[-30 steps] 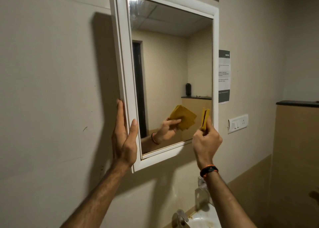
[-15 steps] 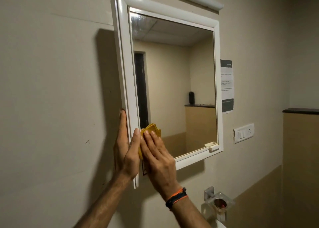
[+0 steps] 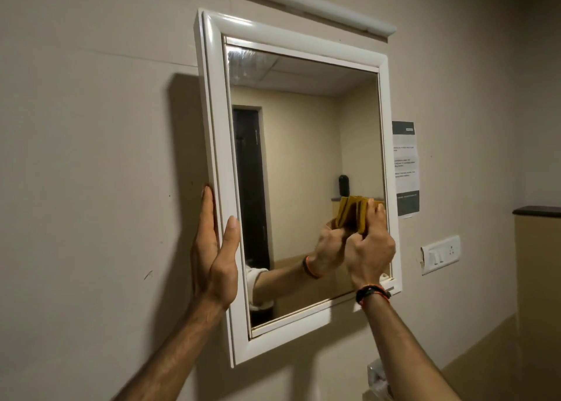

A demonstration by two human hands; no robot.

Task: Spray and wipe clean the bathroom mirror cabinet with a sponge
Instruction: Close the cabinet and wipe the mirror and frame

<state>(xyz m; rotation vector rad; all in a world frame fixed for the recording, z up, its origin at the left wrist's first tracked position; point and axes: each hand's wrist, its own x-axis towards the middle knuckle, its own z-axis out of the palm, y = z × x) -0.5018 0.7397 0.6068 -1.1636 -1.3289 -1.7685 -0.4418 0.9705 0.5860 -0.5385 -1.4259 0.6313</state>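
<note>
- Head view: a person faced a white-framed mirror cabinet (image 3: pixel 218 164) fixed to a beige bathroom wall, both bare arms raised to it.
- The left hand (image 3: pixel 214 249) lay flat and spread against the cabinet's left edge, fingers straight and pointing up along the frame, thumb on the front face, apparently steadying the door.
- The right hand (image 3: pixel 368 249), a dark and orange band at its wrist, had its grip curled round a yellow sponge (image 3: pixel 359 215) and pressed it to the glass near the lower right of the mirror (image 3: pixel 297 173), just inside the right frame.
- The sponge stood roughly upright, its long axis running up from the fingers; most of the unwiped-looking glass lay to its left and above it, so the next stroke would likely travel that way, with the right hand plainly the nearer one.
- The cabinet door appeared nearly closed; a dark gap showed at its lower left corner, and nothing of its contents could be seen.
- No spray bottle appeared in the frame.
- A paper notice (image 3: pixel 406 170) and a switch plate (image 3: pixel 440 253) hung on the wall to the right, a tube light (image 3: pixel 303 3) above.
</note>
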